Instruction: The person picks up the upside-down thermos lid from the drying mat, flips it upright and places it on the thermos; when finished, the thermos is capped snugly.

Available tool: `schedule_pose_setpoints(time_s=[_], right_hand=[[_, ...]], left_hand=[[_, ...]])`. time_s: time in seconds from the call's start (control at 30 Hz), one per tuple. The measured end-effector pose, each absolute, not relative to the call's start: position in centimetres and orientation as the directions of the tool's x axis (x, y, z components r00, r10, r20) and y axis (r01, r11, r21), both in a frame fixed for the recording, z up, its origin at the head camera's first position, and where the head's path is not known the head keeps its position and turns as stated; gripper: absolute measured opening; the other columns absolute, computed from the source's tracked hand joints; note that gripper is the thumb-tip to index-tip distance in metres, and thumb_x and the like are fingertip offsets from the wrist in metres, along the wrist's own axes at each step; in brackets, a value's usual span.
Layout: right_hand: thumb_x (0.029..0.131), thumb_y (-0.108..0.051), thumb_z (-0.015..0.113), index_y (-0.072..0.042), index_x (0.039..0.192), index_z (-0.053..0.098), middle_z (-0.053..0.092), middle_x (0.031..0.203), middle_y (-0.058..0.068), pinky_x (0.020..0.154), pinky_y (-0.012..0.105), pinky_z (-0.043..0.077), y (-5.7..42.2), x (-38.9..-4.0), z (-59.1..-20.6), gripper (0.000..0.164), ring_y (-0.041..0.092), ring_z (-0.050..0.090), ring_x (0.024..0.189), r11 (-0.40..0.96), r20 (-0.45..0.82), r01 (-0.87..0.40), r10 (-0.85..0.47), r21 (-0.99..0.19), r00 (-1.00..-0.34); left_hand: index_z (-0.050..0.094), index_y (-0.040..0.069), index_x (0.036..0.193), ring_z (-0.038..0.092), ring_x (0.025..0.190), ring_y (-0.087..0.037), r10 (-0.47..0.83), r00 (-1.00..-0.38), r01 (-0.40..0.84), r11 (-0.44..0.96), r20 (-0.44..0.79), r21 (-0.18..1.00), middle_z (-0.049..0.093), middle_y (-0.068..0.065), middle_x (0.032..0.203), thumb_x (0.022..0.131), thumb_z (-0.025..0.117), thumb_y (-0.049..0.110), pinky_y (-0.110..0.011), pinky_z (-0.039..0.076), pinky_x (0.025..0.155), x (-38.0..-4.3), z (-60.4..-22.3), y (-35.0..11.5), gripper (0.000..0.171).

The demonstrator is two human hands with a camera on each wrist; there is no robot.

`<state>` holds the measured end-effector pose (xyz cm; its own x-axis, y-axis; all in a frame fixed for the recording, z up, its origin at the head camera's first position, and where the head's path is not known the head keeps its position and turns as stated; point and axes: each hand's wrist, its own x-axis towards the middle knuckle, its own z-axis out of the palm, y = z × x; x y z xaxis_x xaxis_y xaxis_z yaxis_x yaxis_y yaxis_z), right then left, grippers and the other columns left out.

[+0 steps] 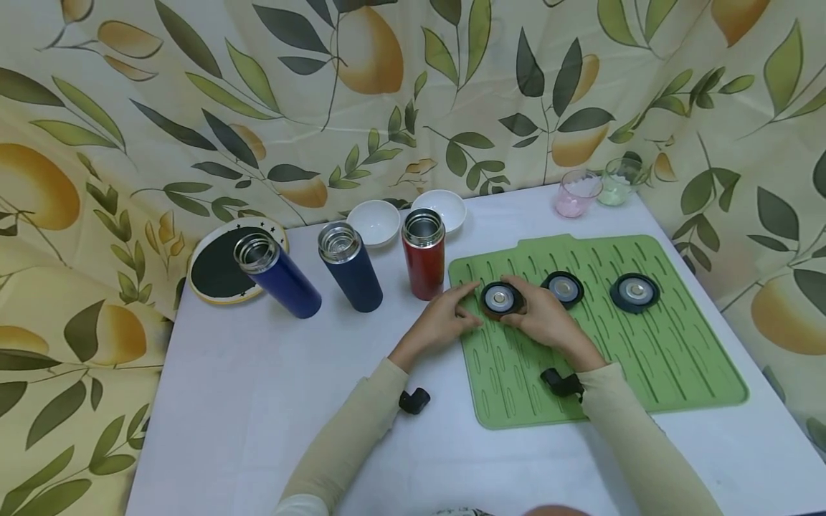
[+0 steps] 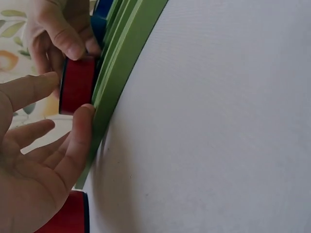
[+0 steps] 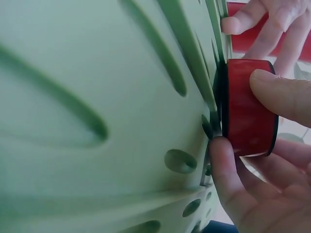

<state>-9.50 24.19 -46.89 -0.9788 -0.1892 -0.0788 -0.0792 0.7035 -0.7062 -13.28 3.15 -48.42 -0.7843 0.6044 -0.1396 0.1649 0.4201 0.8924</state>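
My right hand (image 1: 545, 315) grips a red bottle lid (image 3: 248, 111) with a black rim, its thumb on the side in the right wrist view. The lid sits at the left part of a green ridged mat (image 1: 510, 390), metal inner side up. My left hand (image 1: 441, 319) is on the lid's other side, fingers apart and fairly straight, fingertips close to the lid and the mat's edge; whether they touch the lid I cannot tell. Two more dark lids, one nearer (image 1: 563, 288) and one farther right (image 1: 635, 292), lie on the mat. Just left of the mat stands an uncapped red bottle (image 1: 426, 276).
A dark blue bottle (image 1: 355, 276) and a brighter blue bottle (image 1: 284, 283) stand uncapped to the left. Behind are two white bowls (image 1: 373, 222), a round dark board (image 1: 219, 261), a pink glass (image 1: 574, 197) and a green glass (image 1: 616, 188). Patterned cloth borders the white table (image 1: 245, 416).
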Motion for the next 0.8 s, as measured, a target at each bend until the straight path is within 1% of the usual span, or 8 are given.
schedule_pose_setpoints(time_s=[0.1,0.23,0.27,0.33,0.47,0.5,0.63,0.8], right_hand=[[0.077,-0.011,0.074,-0.006,0.138,0.038,0.052,0.125,0.019,0.077,0.044,0.044,24.10,-9.49,-46.90,0.072,0.028,0.058,0.091,0.691,-0.088,-0.070,-0.189,-0.719,-0.978],[0.077,-0.015,0.075,-0.008,0.138,0.039,0.053,0.125,0.018,0.077,0.043,0.045,23.95,-9.44,-46.90,0.071,0.027,0.059,0.090,0.672,-0.089,-0.073,-0.204,-0.737,-0.975],[0.077,-0.015,0.075,-0.009,0.137,0.039,0.053,0.125,0.018,0.078,0.043,0.045,23.91,-9.45,-46.89,0.071,0.027,0.059,0.094,0.667,-0.086,-0.075,-0.205,-0.742,-0.975],[0.077,-0.015,0.075,-0.009,0.137,0.040,0.052,0.126,0.017,0.079,0.044,0.047,23.79,-9.44,-46.82,0.070,0.029,0.058,0.100,0.659,-0.076,-0.080,-0.204,-0.748,-0.976],[0.076,-0.013,0.075,-0.008,0.136,0.041,0.046,0.132,0.018,0.079,0.044,0.049,23.53,-9.41,-46.65,0.070,0.033,0.057,0.103,0.620,-0.067,-0.079,-0.209,-0.781,-0.976],[0.076,-0.013,0.075,-0.007,0.136,0.040,0.045,0.133,0.018,0.079,0.044,0.050,23.46,-9.40,-46.61,0.070,0.034,0.057,0.103,0.611,-0.067,-0.078,-0.211,-0.788,-0.975],[0.077,-0.013,0.075,-0.007,0.137,0.039,0.043,0.134,0.018,0.078,0.042,0.051,23.35,-9.35,-46.39,0.070,0.034,0.059,0.100,0.593,-0.078,-0.067,-0.216,-0.802,-0.973],[0.078,-0.014,0.074,-0.009,0.138,0.039,0.045,0.133,0.017,0.080,0.044,0.050,23.22,-9.36,-46.28,0.070,0.032,0.057,0.104,0.602,-0.086,-0.064,-0.218,-0.796,-0.972]], left_hand=[[0.037,0.022,0.141,0.061,0.073,-0.005,0.593,-0.789,0.135,0.424,-0.162,0.895,0.065,0.002,0.093,0.082,0.070,0.019,-0.024,0.048,0.071,-13.50,-48.64,3.15,0.068],[0.039,0.026,0.140,0.061,0.075,-0.006,0.580,-0.794,0.100,0.418,-0.180,0.903,0.060,0.009,0.108,0.081,0.071,0.026,-0.024,0.048,0.068,-13.72,-48.90,3.11,0.068],[0.040,0.027,0.139,0.061,0.075,-0.007,0.578,-0.796,0.096,0.413,-0.180,0.905,0.058,0.011,0.111,0.080,0.072,0.027,-0.024,0.049,0.067,-13.77,-48.97,3.10,0.067],[0.041,0.029,0.138,0.061,0.076,-0.007,0.578,-0.796,0.086,0.404,-0.182,0.911,0.059,0.010,0.110,0.080,0.072,0.028,-0.025,0.049,0.065,-13.80,-49.06,3.08,0.066],[0.044,0.032,0.136,0.062,0.075,-0.008,0.575,-0.798,0.068,0.383,-0.180,0.921,0.064,0.004,0.096,0.079,0.071,0.030,-0.025,0.051,0.063,-13.79,-49.30,2.94,0.063],[0.044,0.033,0.135,0.062,0.076,-0.007,0.575,-0.798,0.055,0.370,-0.182,0.928,0.065,0.003,0.097,0.079,0.071,0.031,-0.025,0.051,0.064,-13.77,-49.36,2.91,0.062],[0.045,0.034,0.134,0.063,0.083,-0.007,0.584,-0.793,0.012,0.300,-0.174,0.954,0.058,0.003,0.117,0.078,0.071,0.030,-0.026,0.053,0.066,-13.71,-49.46,2.87,0.061],[0.046,0.032,0.134,0.064,0.087,-0.012,0.601,-0.780,-0.040,0.229,-0.174,0.973,0.060,-0.003,0.112,0.081,0.068,0.029,-0.031,0.054,0.067,-13.62,-49.35,2.75,0.058]])
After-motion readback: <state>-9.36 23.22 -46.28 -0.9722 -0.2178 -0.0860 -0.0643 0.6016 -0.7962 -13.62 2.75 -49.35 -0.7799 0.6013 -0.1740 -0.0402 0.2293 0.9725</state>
